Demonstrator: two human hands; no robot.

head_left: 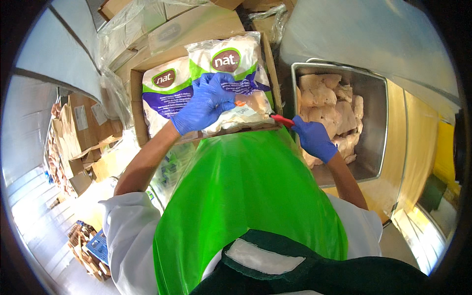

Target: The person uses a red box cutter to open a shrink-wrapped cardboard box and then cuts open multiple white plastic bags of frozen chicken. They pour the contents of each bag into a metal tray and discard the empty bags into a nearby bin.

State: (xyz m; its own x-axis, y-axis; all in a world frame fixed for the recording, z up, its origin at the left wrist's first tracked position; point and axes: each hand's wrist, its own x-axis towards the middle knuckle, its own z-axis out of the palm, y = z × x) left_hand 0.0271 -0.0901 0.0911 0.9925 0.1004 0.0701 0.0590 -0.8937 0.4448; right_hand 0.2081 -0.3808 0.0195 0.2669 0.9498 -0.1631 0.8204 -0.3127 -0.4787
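In front of me is an open cardboard box (pixel 272 64) with printed plastic bags of pale meat, apparently chicken pieces. My left hand (pixel 204 103), in a blue glove, is closed on the upper bag (pixel 241 83), its fingers bent against the plastic. Another bag (pixel 162 101) lies to the left, partly under my hand. My right hand (pixel 314 140), also gloved, grips a red-handled cutter (pixel 282 120). Its tip is at the upper bag's right lower edge; the blade is too small to make out. Beyond that hand, a metal tub (pixel 378 123) contains unwrapped pale meat pieces (pixel 329 108).
Cardboard boxes (pixel 191 24) under clear wrap are stacked behind the open box. Opened cardboard (pixel 86 128) is heaped at the left, above a pile of wooden pieces (pixel 88 250). A grey metal surface (pixel 373 39) rises behind the tub. My green apron (pixel 246 191) touches the box's near side.
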